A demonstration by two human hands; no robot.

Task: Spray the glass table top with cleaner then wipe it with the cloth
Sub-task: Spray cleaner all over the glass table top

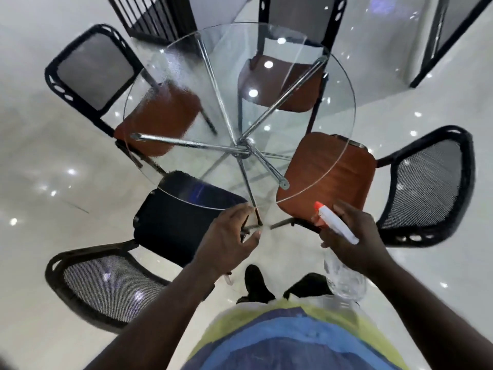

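A round glass table top on crossed chrome legs fills the middle of the view. Fine wet mist covers its left part; the right part looks clear. My right hand grips a clear spray bottle by its white head with an orange nozzle, held just off the near edge of the glass. My left hand hovers at the near edge with loosely curled fingers and holds nothing. No cloth is in view.
Several chairs with black mesh backs ring the table: brown seats at left, far and right, a black seat near left. The floor is glossy white. My shoes stand below.
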